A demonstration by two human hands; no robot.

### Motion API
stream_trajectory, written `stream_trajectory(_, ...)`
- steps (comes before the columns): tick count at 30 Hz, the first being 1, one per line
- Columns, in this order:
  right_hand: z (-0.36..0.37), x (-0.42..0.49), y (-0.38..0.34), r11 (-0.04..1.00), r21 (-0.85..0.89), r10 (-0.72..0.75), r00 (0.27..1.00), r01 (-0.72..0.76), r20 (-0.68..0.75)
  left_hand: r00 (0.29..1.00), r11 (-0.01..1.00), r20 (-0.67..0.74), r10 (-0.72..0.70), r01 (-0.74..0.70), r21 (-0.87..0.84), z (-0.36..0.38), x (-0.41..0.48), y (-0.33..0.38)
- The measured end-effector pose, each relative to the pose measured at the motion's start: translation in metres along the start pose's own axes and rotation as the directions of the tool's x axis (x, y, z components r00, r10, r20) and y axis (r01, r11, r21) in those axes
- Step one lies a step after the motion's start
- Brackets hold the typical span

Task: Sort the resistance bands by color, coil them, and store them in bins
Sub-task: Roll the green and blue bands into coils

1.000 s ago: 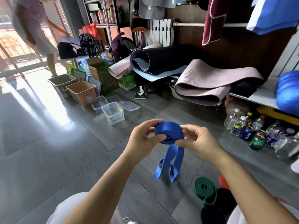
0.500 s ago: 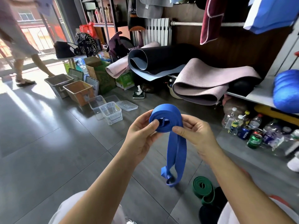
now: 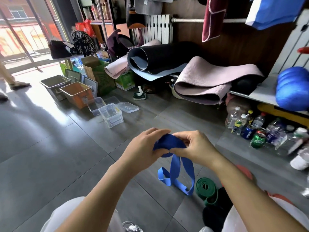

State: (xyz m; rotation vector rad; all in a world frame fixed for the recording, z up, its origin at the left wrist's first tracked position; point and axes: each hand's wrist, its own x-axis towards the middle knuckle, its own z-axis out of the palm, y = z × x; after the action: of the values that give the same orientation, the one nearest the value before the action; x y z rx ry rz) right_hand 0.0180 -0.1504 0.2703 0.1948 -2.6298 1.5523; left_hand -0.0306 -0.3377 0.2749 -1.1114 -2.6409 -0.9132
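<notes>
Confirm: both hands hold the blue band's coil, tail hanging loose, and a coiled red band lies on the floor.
Wrong colour: the head view shows the coiled band on the floor is green, not red. Left hand and right hand do hold the blue band, tail loose.

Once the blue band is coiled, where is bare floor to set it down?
Bare floor lies left of the left hand, and a strip between the blue band and the clear bin. Crowded on the right: green coil, dark bands beside it, bottles and cans below the shelf.
</notes>
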Motion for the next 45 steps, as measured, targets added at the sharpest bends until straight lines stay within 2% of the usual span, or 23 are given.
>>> stream_trajectory(4, 0.002, -0.001, -0.003, 1.0, 0.018, 0.004, 0.999, -0.004, 0.035, 0.989, 0.988, 0.074, -0.125, 0.131, -0.081, -0.005, 0.004, -0.003)
stream_trajectory(7, -0.004, 0.004, -0.002, 0.994, 0.108, -0.005, 1.0, 0.007, -0.023, 0.977, 0.926, 0.013, -0.213, 0.206, -0.318, -0.013, 0.009, -0.002)
stream_trajectory(10, -0.01, 0.008, -0.002, 0.971, 0.235, -0.025, 0.998, 0.039, -0.061, 0.95, 0.745, -0.028, -0.31, 0.224, -0.628, -0.021, 0.014, 0.002)
stream_trajectory(12, -0.011, 0.01, -0.004, 0.929, 0.359, -0.062, 0.994, 0.089, -0.086, 0.941, 0.621, -0.024, -0.337, 0.203, -0.757, -0.022, 0.015, 0.007)
stream_trajectory(17, -0.011, 0.017, -0.006, 0.849, 0.498, -0.104, 0.98, 0.178, -0.172, 0.943, 0.329, 0.027, -0.333, 0.143, -0.934, -0.02, 0.017, 0.013)
stream_trajectory(19, -0.013, 0.018, -0.009, 0.841, 0.496, -0.12, 0.969, 0.214, -0.215, 0.946, 0.257, 0.052, -0.319, 0.139, -0.956, -0.017, 0.019, 0.014)
stream_trajectory(21, -0.016, 0.017, -0.008, 0.849, 0.475, -0.129, 0.963, 0.23, -0.236, 0.943, 0.298, 0.075, -0.324, 0.177, -0.938, -0.015, 0.02, 0.013)
stream_trajectory(22, -0.017, 0.017, -0.007, 0.856, 0.466, -0.127, 0.965, 0.225, -0.231, 0.941, 0.388, 0.072, -0.33, 0.205, -0.899, -0.017, 0.021, 0.013)
stream_trajectory(24, -0.016, 0.015, -0.002, 0.882, 0.43, -0.116, 0.973, 0.193, -0.199, 0.957, 0.721, -0.011, -0.289, 0.21, -0.66, -0.021, 0.022, 0.011)
stream_trajectory(25, -0.013, 0.015, 0.001, 0.901, 0.401, -0.105, 0.98, 0.167, -0.172, 0.976, 0.879, -0.048, -0.213, 0.169, -0.446, -0.024, 0.022, 0.009)
stream_trajectory(26, -0.01, 0.014, 0.003, 0.918, 0.373, -0.086, 0.986, 0.134, -0.143, 0.992, 0.969, -0.036, -0.122, 0.111, -0.22, -0.026, 0.023, 0.009)
stream_trajectory(28, -0.005, 0.012, 0.005, 0.941, 0.33, -0.052, 0.994, 0.081, -0.095, 0.993, 0.992, 0.105, -0.044, 0.032, 0.12, -0.031, 0.028, 0.013)
stream_trajectory(30, -0.001, 0.009, 0.006, 0.953, 0.293, -0.055, 0.995, 0.078, -0.086, 0.969, 0.96, 0.237, -0.066, -0.003, 0.279, -0.034, 0.035, 0.021)
stream_trajectory(32, -0.003, 0.006, 0.004, 0.949, 0.305, -0.045, 0.994, 0.074, -0.101, 0.959, 0.966, 0.271, -0.082, 0.009, 0.259, -0.04, 0.038, 0.027)
stream_trajectory(35, -0.01, 0.002, 0.011, 0.929, 0.37, 0.03, 0.999, -0.011, -0.044, 0.976, 0.994, 0.191, -0.102, 0.091, 0.067, -0.052, 0.035, 0.031)
stream_trajectory(38, -0.009, -0.002, 0.032, 0.962, 0.237, 0.136, 0.99, -0.139, 0.027, 0.994, 0.987, 0.056, -0.098, 0.104, -0.126, -0.072, 0.032, 0.042)
stream_trajectory(41, -0.004, -0.007, 0.051, 0.973, 0.064, 0.228, 0.969, -0.223, -0.097, 0.983, 0.938, -0.098, -0.154, 0.114, -0.328, -0.102, 0.034, 0.056)
stream_trajectory(43, -0.001, -0.013, 0.047, 0.964, 0.119, 0.256, 0.953, -0.239, -0.159, 0.98, 0.934, -0.125, -0.153, 0.103, -0.342, -0.118, 0.037, 0.063)
stream_trajectory(45, 0.001, -0.019, 0.035, 0.938, 0.275, 0.264, 0.949, -0.21, -0.174, 0.978, 0.931, -0.14, -0.157, 0.099, -0.352, -0.127, 0.036, 0.068)
